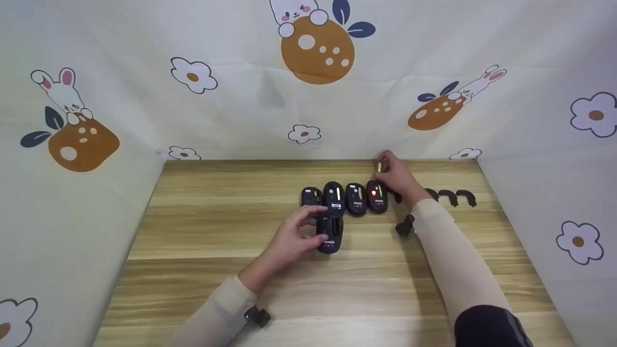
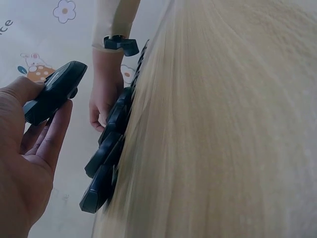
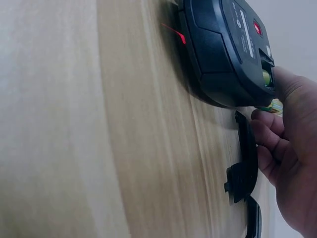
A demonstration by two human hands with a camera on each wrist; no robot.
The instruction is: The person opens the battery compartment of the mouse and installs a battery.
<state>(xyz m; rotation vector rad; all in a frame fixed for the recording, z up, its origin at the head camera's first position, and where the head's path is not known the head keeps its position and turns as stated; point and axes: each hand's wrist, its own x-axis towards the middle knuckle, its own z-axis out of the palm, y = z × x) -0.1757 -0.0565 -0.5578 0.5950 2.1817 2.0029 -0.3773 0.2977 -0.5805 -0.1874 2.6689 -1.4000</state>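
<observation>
My left hand (image 1: 290,237) holds a black computer mouse (image 1: 329,245) by its sides, underside up, with a bare battery slot showing in the head view. In the left wrist view this mouse is raised off the wooden table. At the back, my right hand (image 1: 399,177) pinches a yellowish battery (image 1: 379,166) between thumb and fingers. Just in front of it lies an upturned mouse (image 1: 377,205) with a red light glowing and a battery in its slot. Three more upturned mice, including one at the left end (image 1: 311,195), stand beside it in a row.
Several curved black battery covers (image 1: 465,195) lie in a line to the right, partly hidden by my right hand and wrist. A printed cloth wall (image 1: 241,115) rises right behind the table (image 1: 217,217) and along both sides.
</observation>
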